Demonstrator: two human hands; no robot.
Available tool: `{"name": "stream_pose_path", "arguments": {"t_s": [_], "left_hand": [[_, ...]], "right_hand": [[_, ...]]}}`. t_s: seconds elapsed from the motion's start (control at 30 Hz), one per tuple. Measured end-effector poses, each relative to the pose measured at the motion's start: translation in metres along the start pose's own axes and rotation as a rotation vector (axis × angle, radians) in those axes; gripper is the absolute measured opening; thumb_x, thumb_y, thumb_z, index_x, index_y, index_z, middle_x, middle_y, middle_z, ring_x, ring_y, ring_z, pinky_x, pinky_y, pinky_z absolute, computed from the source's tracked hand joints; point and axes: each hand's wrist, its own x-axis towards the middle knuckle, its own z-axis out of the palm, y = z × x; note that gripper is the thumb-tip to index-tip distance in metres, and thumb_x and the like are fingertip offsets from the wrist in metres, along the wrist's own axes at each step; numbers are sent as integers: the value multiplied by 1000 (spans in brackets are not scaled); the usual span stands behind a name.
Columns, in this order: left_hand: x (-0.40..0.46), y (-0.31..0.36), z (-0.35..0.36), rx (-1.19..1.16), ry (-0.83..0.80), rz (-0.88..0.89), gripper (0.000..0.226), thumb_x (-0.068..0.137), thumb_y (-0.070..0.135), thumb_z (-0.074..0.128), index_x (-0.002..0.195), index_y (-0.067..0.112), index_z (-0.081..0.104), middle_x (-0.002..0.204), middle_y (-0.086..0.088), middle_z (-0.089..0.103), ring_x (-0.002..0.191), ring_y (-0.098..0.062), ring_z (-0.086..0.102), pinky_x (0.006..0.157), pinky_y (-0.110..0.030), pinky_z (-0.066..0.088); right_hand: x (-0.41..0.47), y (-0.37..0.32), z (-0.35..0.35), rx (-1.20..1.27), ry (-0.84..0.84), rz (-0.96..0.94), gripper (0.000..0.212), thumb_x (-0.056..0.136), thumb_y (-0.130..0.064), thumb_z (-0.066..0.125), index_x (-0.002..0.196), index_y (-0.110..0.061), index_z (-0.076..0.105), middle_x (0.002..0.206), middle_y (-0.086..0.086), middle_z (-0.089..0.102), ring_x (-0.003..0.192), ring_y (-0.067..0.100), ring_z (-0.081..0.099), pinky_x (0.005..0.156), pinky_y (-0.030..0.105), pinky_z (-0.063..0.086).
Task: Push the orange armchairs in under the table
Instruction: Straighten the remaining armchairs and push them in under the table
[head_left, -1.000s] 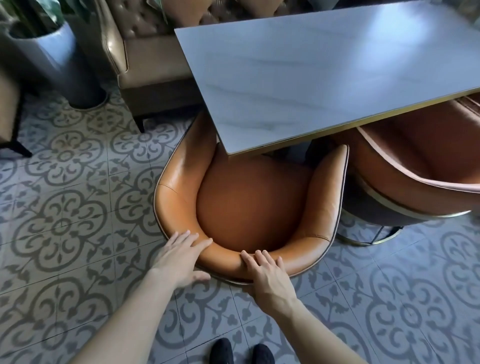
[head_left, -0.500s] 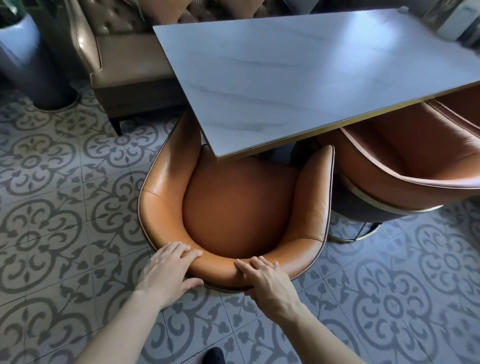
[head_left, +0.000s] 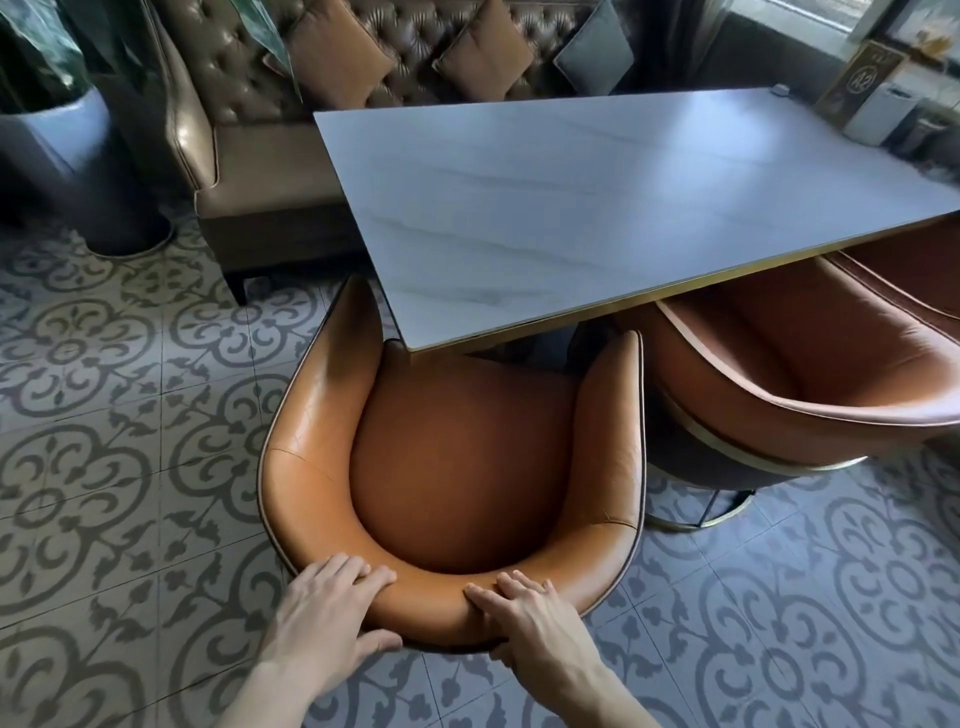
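Note:
An orange armchair with a curved back stands right in front of me, its seat front tucked under the near left corner of the grey marble table. My left hand grips the top of its backrest, fingers over the rim and thumb below. My right hand holds the same rim just to the right. A second orange armchair stands to the right, partly under the table's long edge, its back turned toward me.
A brown tufted sofa with cushions runs along the table's far side. A large grey planter stands at the far left. Boxes and a sign sit at the far right. Patterned floor tiles surround the chairs.
The view has shifted forward and up, showing more of the table and sofa. Both hands have closed more firmly around the backrest rim, and the armchair sits slightly further under the table.

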Motion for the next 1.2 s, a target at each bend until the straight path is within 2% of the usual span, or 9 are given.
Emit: {"name": "stream_pose_path", "arguments": {"t_s": [0.13, 0.37, 0.53, 0.63, 0.73, 0.8, 0.9, 1.1, 1.2], "left_hand": [[-9, 44, 5, -12, -3, -18, 64, 55, 82, 64, 104, 40, 67, 83, 18, 57, 81, -7, 58, 69, -28, 53], [-12, 140, 21, -58, -44, -157, 63, 55, 84, 53, 103, 44, 63, 85, 21, 56, 83, -5, 58, 68, -25, 51], [-1, 201, 29, -103, -75, -253, 67, 50, 84, 59, 104, 45, 64, 85, 20, 57, 82, -6, 59, 66, -27, 53], [9, 232, 29, -130, -110, -311, 72, 58, 84, 52, 118, 45, 61, 100, 18, 60, 99, -6, 57, 81, -29, 51], [25, 253, 27, -161, -63, -310, 73, 70, 79, 50, 135, 46, 44, 123, 16, 51, 122, -7, 43, 99, -29, 38], [35, 262, 25, -135, -100, -327, 71, 64, 80, 56, 126, 45, 53, 113, 16, 56, 113, -7, 51, 92, -30, 44], [46, 268, 37, -148, -63, -334, 69, 42, 82, 67, 98, 41, 69, 84, 16, 62, 82, -9, 63, 62, -29, 54], [84, 292, 35, -127, -4, -336, 68, 35, 77, 78, 90, 39, 71, 79, 11, 64, 77, -13, 64, 58, -32, 54], [98, 300, 33, -97, -20, -344, 68, 37, 79, 77, 90, 37, 72, 76, 10, 63, 75, -16, 63, 58, -33, 54]], "right_hand": [[-24, 30, -1, -17, -32, -35, 75, 90, -17, 71, 153, -33, 33, 144, 12, 48, 142, 31, 34, 114, 54, 29], [-59, 107, -13, -58, -117, -154, 74, 88, -18, 73, 151, -31, 36, 137, 14, 52, 134, 32, 40, 105, 50, 34], [-78, 161, -22, -93, -124, -210, 75, 88, -13, 72, 151, -30, 36, 139, 14, 50, 135, 32, 39, 108, 52, 33], [-82, 188, -29, -115, -125, -237, 74, 89, -13, 69, 152, -30, 36, 138, 14, 50, 135, 32, 38, 105, 50, 33], [-83, 211, -35, -108, -99, -249, 71, 88, -12, 67, 150, -32, 38, 135, 12, 51, 135, 31, 39, 104, 49, 33], [-82, 223, -39, -112, -80, -260, 69, 89, -13, 66, 149, -34, 39, 134, 10, 52, 135, 30, 39, 102, 49, 34], [-77, 239, -48, -114, -59, -270, 68, 90, -15, 65, 149, -36, 41, 134, 7, 53, 136, 28, 39, 101, 48, 36], [-64, 271, -74, -120, 3, -245, 65, 89, -14, 64, 147, -38, 46, 136, 0, 56, 135, 22, 43, 100, 42, 40], [-55, 284, -84, -127, -2, -251, 70, 84, -14, 74, 145, -40, 49, 135, -6, 59, 131, 19, 46, 98, 41, 45]]}}
